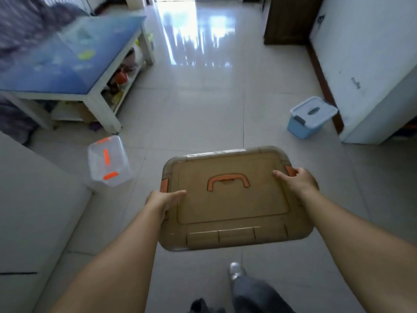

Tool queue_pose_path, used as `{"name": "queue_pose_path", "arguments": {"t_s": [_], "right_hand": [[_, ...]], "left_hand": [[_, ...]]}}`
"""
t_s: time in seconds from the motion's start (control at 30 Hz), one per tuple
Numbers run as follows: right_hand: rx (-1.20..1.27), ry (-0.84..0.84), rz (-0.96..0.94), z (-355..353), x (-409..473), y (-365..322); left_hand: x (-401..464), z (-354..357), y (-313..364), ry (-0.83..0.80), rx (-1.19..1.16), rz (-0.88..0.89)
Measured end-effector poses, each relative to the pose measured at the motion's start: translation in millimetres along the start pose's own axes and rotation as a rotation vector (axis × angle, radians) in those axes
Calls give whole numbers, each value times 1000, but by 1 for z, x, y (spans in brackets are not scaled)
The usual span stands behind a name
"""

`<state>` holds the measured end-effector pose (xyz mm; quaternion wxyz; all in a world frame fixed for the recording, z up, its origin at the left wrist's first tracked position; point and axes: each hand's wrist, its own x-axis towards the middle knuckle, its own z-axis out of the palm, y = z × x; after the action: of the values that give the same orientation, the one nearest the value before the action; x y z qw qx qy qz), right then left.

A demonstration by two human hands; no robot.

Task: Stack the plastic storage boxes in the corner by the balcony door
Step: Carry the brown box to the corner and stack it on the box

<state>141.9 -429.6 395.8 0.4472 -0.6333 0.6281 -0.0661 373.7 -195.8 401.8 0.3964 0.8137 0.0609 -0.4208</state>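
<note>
A large brown translucent storage box (232, 213) with an orange handle and orange side clips is held above the floor in front of me. My left hand (165, 199) grips its left edge and my right hand (295, 179) grips its right edge by the clip. A clear box (108, 161) with orange clips stands on the floor to the left, apart from the brown box. A small blue box with a pale lid (310, 117) stands on the floor at the right, next to the white wall.
A low white table with a blue top (67, 64) stands at the left, with clutter on its lower shelf. A grey sofa edge (27, 199) fills the near left. A dark wooden cabinet (291, 19) stands far right. Shiny tiled floor leads toward bright light at the back.
</note>
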Motion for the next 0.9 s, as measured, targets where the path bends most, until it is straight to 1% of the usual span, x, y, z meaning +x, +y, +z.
{"name": "queue_pose_path", "arguments": {"t_s": [0.1,0.23,0.37,0.4,0.47,0.6,0.73,0.9], "right_hand": [[-35,-3,-65,-3,56,-65],[-149,-31,-153,18,134,-148],[-195,-47,-162,46,209,-222],[-201,-47,-150,61,239,-252],[-209,-50,-149,71,261,-282],[-162,-46,-128,98,342,-377],[-125,-32,-113,117,408,-442],[-84,-35,-123,143,526,-527]], "left_hand": [[31,-2,61,5,-49,0],[92,-14,141,-38,-56,-33],[155,-28,215,-37,-82,2],[185,-37,245,-41,-83,-5],[210,-45,281,-57,-65,-18],[285,-71,390,-35,-60,-20],[342,-79,473,-7,-43,1],[438,-74,582,-37,-20,30]]}}
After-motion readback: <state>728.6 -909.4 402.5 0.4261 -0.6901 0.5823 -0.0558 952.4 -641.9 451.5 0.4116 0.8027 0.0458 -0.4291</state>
